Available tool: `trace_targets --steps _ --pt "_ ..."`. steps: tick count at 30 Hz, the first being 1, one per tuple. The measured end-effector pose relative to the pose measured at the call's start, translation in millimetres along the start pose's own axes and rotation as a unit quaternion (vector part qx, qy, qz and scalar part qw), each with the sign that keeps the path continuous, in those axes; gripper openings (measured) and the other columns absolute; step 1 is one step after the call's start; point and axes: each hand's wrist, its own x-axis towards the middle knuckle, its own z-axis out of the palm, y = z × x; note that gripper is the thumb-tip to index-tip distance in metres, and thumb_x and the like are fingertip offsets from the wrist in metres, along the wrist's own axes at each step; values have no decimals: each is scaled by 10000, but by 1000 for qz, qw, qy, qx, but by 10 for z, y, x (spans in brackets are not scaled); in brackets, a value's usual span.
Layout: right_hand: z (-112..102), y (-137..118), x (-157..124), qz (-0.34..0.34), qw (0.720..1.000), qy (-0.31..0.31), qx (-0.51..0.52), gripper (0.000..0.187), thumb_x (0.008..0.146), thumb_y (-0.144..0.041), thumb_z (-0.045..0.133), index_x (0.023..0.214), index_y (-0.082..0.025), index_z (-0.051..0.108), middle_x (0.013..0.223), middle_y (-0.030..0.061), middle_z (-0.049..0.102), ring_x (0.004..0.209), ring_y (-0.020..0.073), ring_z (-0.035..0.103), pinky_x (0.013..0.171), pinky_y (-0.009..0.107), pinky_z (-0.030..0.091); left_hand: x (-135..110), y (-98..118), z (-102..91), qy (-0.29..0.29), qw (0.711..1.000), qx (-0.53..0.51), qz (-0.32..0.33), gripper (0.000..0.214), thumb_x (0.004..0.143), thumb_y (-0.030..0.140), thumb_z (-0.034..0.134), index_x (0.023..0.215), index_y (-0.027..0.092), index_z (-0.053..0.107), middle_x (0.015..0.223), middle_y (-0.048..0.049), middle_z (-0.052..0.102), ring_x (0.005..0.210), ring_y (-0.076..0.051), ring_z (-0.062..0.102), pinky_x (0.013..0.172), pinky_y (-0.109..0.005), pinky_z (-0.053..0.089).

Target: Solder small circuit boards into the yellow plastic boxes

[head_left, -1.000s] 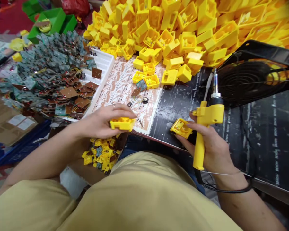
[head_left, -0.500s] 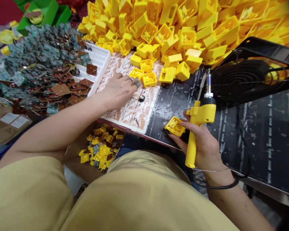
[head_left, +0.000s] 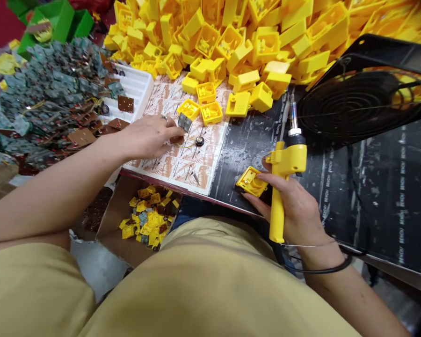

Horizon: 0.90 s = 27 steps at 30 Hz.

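Note:
My left hand (head_left: 156,135) is closed, pinching a small grey plastic module (head_left: 184,122) between thumb and fingers over the patterned sheet. Thin wires run from beside that hand to a small round black part (head_left: 199,141) lying on the sheet. My right hand (head_left: 294,201) wraps round the handle of a yellow soldering gun (head_left: 288,160), its metal tip pointing up and away from me. The thumb and a finger of this same hand also grip an open yellow plastic case (head_left: 253,181) at the table's front edge. Three open yellow cases (head_left: 211,113) sit just beyond the left hand.
A large heap of yellow cases (head_left: 231,42) covers the back. Grey modules with brown circuit boards (head_left: 56,93) pile up at left by a white foam tray (head_left: 140,89). A black fan (head_left: 354,103) stands right. Below the edge is a cardboard box (head_left: 114,215) of yellow parts.
My left hand has drawn back a little to the left, and the grey module in its fingers now shows more clearly. The right hand keeps its hold. The view has shifted slightly.

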Motion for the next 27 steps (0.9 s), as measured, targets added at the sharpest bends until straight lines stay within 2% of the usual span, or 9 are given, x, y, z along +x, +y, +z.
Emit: trace_targets --steps 4,9,13,16,18,20,22,25,27 --pt "-15 -2 3 -6 1000 -4 11 506 860 -340 785 1280 -211 533 981 84 730 941 266 739 791 404 629 -3 63 -109 -89 995 39 -30 298 905 368 552 1118 250 723 1020 -50 706 1069 -251 644 955 -346 471" --pt "-41 -36 -7 11 1000 -8 15 569 852 -314 791 1333 -221 504 1247 154 701 1082 284 721 860 449 630 -8 84 -49 -77 978 -91 -173 415 890 500 593 1178 213 671 1077 -56 723 1068 -258 663 922 -331 473" --pt "-68 -77 -26 34 999 -3 15 523 858 -241 776 1311 -226 517 1207 138 715 1102 288 722 852 416 641 -71 117 122 -29 970 -152 -187 286 828 419 663 1012 204 704 958 -32 735 949 -214 670 831 -308 476" --pt "-76 -119 0 40 999 -2 26 549 839 -225 796 1308 -234 512 1226 131 709 1130 275 715 878 380 641 -163 241 206 101 960 -228 -130 234 822 393 660 901 176 691 918 -36 711 870 -173 642 748 -307 494" --pt "-53 -157 48 38 999 0 35 568 829 -214 804 1310 -237 502 1253 131 700 1152 263 707 909 365 634 -215 363 255 218 929 -291 -74 221 865 375 620 940 177 684 963 -48 719 853 -158 645 718 -310 522" --pt "-2 -197 108 35 999 0 40 547 842 -222 793 1303 -233 499 1239 128 703 1151 258 707 918 362 629 -254 466 330 294 905 -308 -20 210 926 341 561 1016 200 688 1027 -62 742 891 -167 676 759 -333 555" --pt "63 -229 159 31 999 -4 41 503 863 -240 774 1290 -220 508 1185 121 716 1107 256 721 884 355 631 -303 509 433 307 911 -270 54 203 953 280 526 1037 226 703 1054 -66 769 948 -179 706 812 -347 567" --pt "144 -244 194 21 999 -24 44 446 890 -253 743 1277 -223 523 1091 84 729 1048 246 735 819 339 629 -446 468 553 239 931 -183 205 274 900 178 547 1107 237 716 1147 -66 785 1070 -214 726 937 -394 551" --pt "168 -231 196 13 998 -36 53 438 898 -261 734 1278 -236 519 1072 64 728 1061 243 730 828 348 626 -567 432 546 212 933 -173 235 380 857 158 557 1196 250 701 1244 -65 762 1159 -243 710 1077 -466 480"
